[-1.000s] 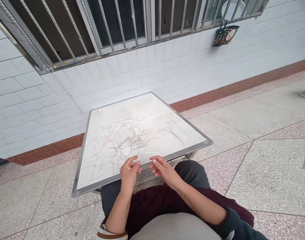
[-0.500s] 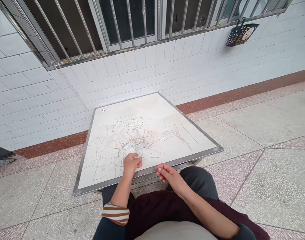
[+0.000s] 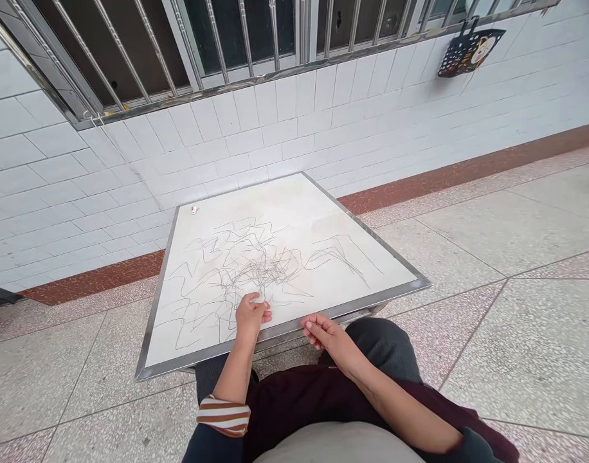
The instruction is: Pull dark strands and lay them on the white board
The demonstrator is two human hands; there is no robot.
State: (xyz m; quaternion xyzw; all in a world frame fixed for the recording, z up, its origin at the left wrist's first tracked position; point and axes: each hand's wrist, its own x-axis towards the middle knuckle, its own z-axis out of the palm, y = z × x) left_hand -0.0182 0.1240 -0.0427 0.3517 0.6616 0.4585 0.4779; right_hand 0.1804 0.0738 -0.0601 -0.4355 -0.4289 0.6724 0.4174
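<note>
"Strands (image 3: 264, 267): where?"

"Spread loose on the white table (image 3: 280, 196). Dense tangle around the middle, stragglers toward the left edge, a few longer ones off to the right. Single ends hard to trace inside the tangle."

"Left hand (image 3: 251, 318)?"

"Over the near part of the table, just nearside of the tangle. Thumb and forefinger narrow, slight gap. Can't tell if a strand sits between them, too fine to see. Palm hidden."

"Right hand (image 3: 327, 335)?"

"At the table's near edge, thumb tip up against forefinger, narrow pinch. Can't tell if it holds a strand, or if it touches the edge."

"Surroundings?"

"Small white-and-red item (image 3: 194, 210) by the far left corner, too small to identify. Barred window (image 3: 249, 38) cut off at the top. Bag (image 3: 471, 54) hangs upper right. Table legs mostly hidden."
</note>
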